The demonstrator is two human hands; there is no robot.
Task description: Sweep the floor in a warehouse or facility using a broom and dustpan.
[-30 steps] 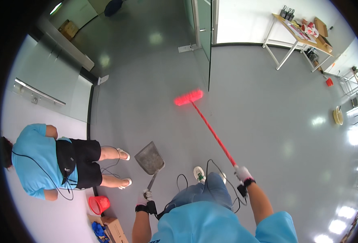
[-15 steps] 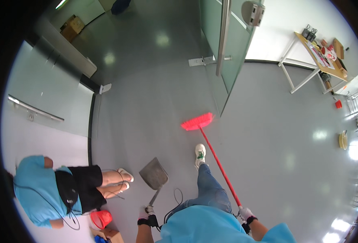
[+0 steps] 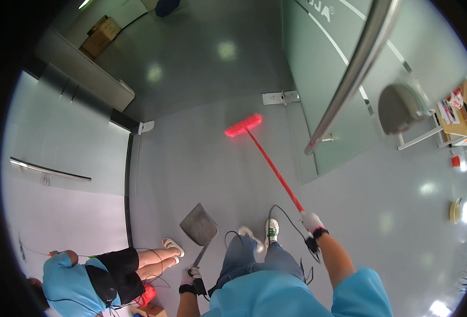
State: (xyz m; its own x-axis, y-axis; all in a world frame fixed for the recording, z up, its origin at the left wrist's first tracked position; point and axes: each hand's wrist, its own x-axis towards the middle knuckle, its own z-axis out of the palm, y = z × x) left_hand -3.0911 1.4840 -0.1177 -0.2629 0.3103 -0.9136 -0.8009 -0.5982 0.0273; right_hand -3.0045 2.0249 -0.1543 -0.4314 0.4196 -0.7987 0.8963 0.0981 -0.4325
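A smooth gray floor [image 3: 207,174] fills most of the room. On the far right stands a big glass door [image 3: 344,105] with a long shiny bar. On the near left is another person [image 3: 77,285] in a blue shirt and black shorts. Far over on the right, beyond the door, is a table [image 3: 458,128] with things on it. The red broom [image 3: 274,169] reaches out past both hands. Its stick runs from the right hand [image 3: 312,222] far and to the left, so the brush end [image 3: 244,125] sits well away, about midway between the two hands from side to side. The stick is thin and straight, and the brush is wide, bright red and a bit blurry, so I can't tell if it touches the floor. The gray dustpan [image 3: 199,224] is just past the left hand [image 3: 191,274], to the left of the broom and nearer than its brush. Its pan is flat and dull, with corners, and a thin gray handle comes back to the hand. Each hand wears a white glove: the right one is closed around the broom stick, and the left one is closed around the dustpan handle. A yellow bowl [image 3: 455,210] is far on the right.
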